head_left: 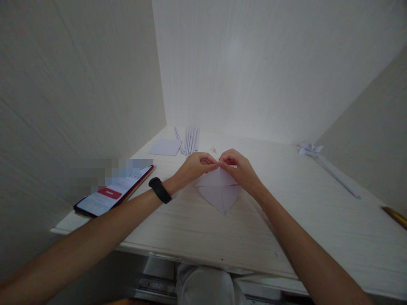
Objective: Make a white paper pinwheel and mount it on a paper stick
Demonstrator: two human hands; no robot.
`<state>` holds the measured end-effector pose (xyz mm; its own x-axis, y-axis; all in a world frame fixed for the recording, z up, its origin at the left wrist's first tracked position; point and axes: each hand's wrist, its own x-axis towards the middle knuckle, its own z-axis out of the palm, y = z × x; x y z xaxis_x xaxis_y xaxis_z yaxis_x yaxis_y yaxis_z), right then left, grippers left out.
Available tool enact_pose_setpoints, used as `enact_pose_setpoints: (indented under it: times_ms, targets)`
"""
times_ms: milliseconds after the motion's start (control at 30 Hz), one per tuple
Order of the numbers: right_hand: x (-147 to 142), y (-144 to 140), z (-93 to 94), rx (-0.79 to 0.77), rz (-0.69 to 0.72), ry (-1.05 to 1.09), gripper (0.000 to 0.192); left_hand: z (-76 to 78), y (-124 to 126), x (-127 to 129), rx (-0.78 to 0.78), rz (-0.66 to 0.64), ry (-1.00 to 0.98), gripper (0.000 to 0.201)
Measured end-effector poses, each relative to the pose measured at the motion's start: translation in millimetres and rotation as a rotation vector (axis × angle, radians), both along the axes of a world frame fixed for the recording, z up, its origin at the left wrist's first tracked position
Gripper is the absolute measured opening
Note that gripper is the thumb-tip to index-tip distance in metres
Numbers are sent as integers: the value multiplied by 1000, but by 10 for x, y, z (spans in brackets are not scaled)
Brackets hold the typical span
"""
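A sheet of white paper (219, 192) with crease lines lies on the table in front of me, one corner pointing toward me. At its far corner my left hand (200, 164) pinches the paper between thumb and fingers. My right hand (235, 164) grips the same corner from the other side, its fingertips touching those of the left. Exactly what the fingertips do at the corner is partly hidden by the hands. Just beyond them lie a few thin, light-brown slivers (213, 149), too small to name.
At the back left, a stack of white paper (164, 147) lies beside several rolled paper sticks (191, 140). A lit phone (116, 190) rests by the left wall. On the right is a paper pinwheel (330, 169) on a stick, with a yellowish object (395, 217) at the edge.
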<state>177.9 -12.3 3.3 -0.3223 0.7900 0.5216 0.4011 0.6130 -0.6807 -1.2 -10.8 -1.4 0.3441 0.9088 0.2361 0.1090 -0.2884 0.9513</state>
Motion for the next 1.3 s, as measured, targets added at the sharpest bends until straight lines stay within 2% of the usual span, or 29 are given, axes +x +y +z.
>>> enact_pose_setpoints:
  times_ms: [167, 300, 400, 600, 700, 833, 900, 967, 1100, 1300]
  targets:
    - [7, 5, 19, 24, -7, 23, 9, 29, -18, -7, 27, 33, 0, 18]
    - [-8, -12, 19, 21, 4, 39, 6, 80, -65, -15, 116, 73, 68, 16]
    - [-26, -29, 16, 9, -7, 19, 5, 115, -118, 1, 236, 125, 176, 13]
    - [-74, -76, 45, 37, -77, 29, 4, 114, -197, 32, 592, 239, 444, 6]
    - [-123, -103, 33, 59, -113, 68, 5, 87, -212, 22, 704, 281, 498, 4]
    - [-193, -115, -35, 4, -190, 124, 7, 66, -223, 11, 791, 300, 556, 6]
    - [-201, -106, -57, -32, -194, 151, 7, 73, -224, 12, 777, 298, 548, 6]
    - [-177, -93, -48, -91, -154, 187, 9, 95, -218, 12, 693, 277, 490, 6]
    - [-62, -88, 52, -274, -6, 240, 16, 146, -173, 6, 416, 183, 229, 7]
    - [28, -129, 176, -410, 77, 242, 21, 146, -90, -3, 69, -33, -59, 18]
